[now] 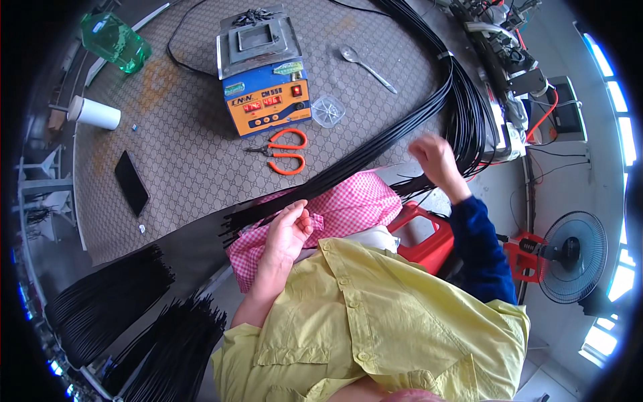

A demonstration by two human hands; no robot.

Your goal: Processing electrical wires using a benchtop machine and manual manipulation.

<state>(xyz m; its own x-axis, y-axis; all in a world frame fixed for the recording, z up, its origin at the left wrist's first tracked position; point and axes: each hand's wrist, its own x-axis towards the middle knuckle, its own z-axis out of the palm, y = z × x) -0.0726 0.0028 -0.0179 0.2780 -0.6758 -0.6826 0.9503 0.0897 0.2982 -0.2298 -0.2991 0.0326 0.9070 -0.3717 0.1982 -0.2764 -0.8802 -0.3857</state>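
A long bundle of thin black cables (382, 144) curves over the table's near right edge, its cut ends lying across my lap on a pink checked cloth (365, 197). Beside those ends is my left hand (289, 231), fingers curled and thumb against the index finger. My right hand (437, 161) is closed near the bundle's bend, slightly blurred. Whatever either hand pinches is hidden or too thin to name. Orange-handled scissors (288, 153) lie on the table in front of a blue and orange heating unit (268, 100) with a lit red display and a metal top plate.
The patterned table (191, 134) also holds a spoon (368, 69), a small clear dish (328, 111), a phone (132, 183), a white cup (94, 112) and a green bottle (116, 42). More black cable bundles (110, 291) hang lower left. Right are a red stool (426, 234), a fan (573, 256) and machinery (516, 80).
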